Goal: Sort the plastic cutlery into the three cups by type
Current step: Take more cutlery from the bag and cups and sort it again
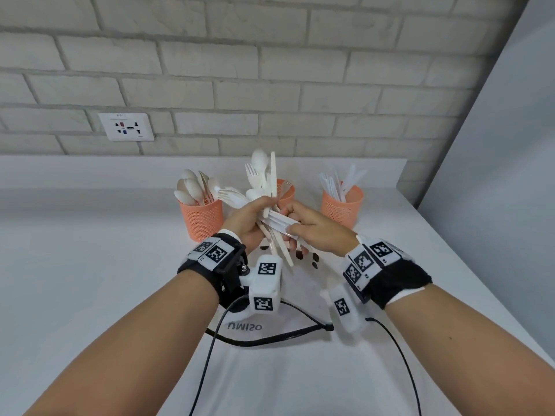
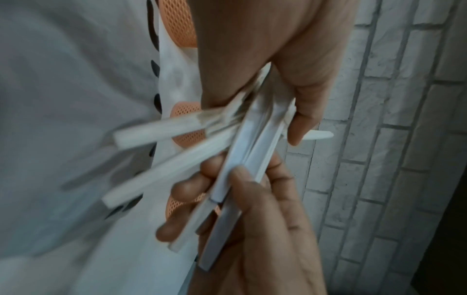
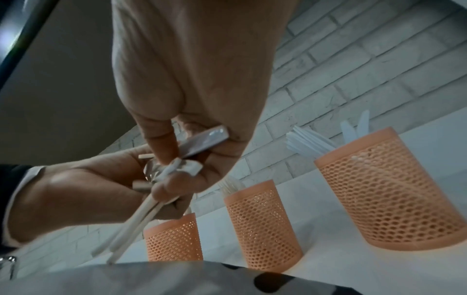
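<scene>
My left hand (image 1: 255, 217) grips a fanned bundle of white plastic cutlery (image 1: 265, 181) above the table, with spoon bowls, fork tines and a knife blade sticking up. My right hand (image 1: 303, 226) pinches a few white handles (image 2: 227, 187) at the bundle's lower end between thumb and fingers. Three orange mesh cups stand behind: the left cup (image 1: 204, 219) holds spoons, the middle cup (image 1: 285, 192) is mostly hidden by the bundle and shows fork tines (image 3: 228, 186) in the right wrist view, the right cup (image 1: 342, 207) holds knives.
A white cloth with black spots (image 1: 313, 261) lies on the white table (image 1: 90, 265) under my hands. Black cables (image 1: 270, 337) trail near the front. A brick wall with a socket (image 1: 126, 127) stands behind, and a grey wall (image 1: 495, 175) closes the right side.
</scene>
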Demonstrator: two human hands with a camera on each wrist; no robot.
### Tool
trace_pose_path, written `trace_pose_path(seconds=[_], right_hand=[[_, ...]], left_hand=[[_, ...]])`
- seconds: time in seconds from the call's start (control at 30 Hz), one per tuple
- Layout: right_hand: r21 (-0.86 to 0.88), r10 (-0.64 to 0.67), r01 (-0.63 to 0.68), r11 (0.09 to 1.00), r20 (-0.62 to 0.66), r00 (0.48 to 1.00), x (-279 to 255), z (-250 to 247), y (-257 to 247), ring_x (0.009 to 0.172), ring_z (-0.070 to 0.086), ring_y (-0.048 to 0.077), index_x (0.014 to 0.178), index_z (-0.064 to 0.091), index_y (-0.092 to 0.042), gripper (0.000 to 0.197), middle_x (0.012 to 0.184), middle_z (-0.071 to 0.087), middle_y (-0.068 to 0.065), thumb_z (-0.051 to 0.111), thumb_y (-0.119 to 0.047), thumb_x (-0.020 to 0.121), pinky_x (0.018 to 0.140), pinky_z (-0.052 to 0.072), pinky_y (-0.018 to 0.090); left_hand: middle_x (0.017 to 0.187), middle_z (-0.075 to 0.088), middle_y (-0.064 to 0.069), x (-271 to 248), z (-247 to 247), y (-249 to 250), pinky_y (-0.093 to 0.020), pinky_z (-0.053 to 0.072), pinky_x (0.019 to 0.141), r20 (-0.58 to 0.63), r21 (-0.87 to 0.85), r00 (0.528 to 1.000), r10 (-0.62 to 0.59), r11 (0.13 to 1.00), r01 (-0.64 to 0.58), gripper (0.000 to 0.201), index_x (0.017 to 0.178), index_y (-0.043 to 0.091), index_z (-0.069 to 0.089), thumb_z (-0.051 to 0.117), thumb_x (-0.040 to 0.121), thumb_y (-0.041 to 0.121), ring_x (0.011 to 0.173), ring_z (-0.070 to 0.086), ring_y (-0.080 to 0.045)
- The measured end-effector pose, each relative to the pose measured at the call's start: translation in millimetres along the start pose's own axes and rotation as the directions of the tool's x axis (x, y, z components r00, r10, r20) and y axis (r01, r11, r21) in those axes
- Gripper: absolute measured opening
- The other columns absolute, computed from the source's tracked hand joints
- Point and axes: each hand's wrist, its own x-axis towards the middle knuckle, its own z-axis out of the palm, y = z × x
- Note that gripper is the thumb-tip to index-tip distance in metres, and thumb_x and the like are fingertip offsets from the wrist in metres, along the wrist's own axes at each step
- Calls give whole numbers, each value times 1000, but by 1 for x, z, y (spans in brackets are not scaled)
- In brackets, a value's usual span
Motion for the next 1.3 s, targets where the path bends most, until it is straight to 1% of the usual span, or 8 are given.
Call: trace_pose_path(seconds=[0.23,0.53,0.63,0.8,0.97,1.07,1.17,1.3], right_hand=[[-23,16,-15,1000,32,999,-9,-10,5,57,55,16,106,39,-14,13,79,59,7,42,-7,96,52,44,29],[132,-13,38,991,-182,983,-20,-27,27,44,56,7,84,56,-15,12,67,56,5,57,-4,89,42,45,18],[16,-34,40,999,-269,963,-17,-31,33,42,54,3,84,62,-15,10,61,53,5,60,-6,88,46,47,19],[-219,-90,47,975,-193,977,-21,-40,33,51,51,2,115,57,-13,27,63,47,1,57,-6,89,54,46,19],[-461,-66,12,887,-102,993,-22,-31,20,77,49,17,102,52,-6,17,83,51,-2,40,-1,91,68,39,27],[-634,-133,42,772,-98,986,-20,-22,16,59,41,8,91,45,-21,6,66,42,-13,44,-25,95,51,29,23],[-771,-156,-108,628,-261,953,-21,-29,20,50,40,12,56,36,-26,39,52,39,-9,52,-36,90,45,23,23],[-529,-131,-50,847,-298,946,-18,-30,23,46,37,11,51,49,-16,40,47,41,-4,59,-25,89,49,30,25]], left_hand=[[68,50,-9,0,11,-5,-40,49,77,-114,-70,993,-39,997,31,13,72,7,52,53,84,10,67,55,-25],[41,54,-1,16,14,-7,-19,46,39,-333,-135,943,24,988,-73,16,68,8,53,58,84,8,41,54,-15],[55,56,-4,20,13,-11,-23,49,44,-335,-137,942,9,989,-58,9,74,8,56,60,81,9,45,56,-17],[67,59,-6,26,4,-14,-27,52,49,-346,-151,938,15,986,-71,9,75,9,56,58,84,11,58,58,-20],[93,60,-12,25,6,-17,-27,55,61,-364,-90,926,98,986,-140,30,104,3,55,62,77,13,75,62,-24],[88,68,-12,27,3,-13,-34,56,72,-430,-128,901,56,984,-122,19,89,4,63,70,73,10,75,66,-25],[100,69,-12,27,-6,-7,-33,56,67,-456,-164,887,67,974,-158,49,109,5,61,76,63,13,77,68,-24],[99,68,-12,29,-13,-8,-29,55,58,-484,-191,872,80,962,-194,62,123,1,54,74,64,7,69,68,-22]])
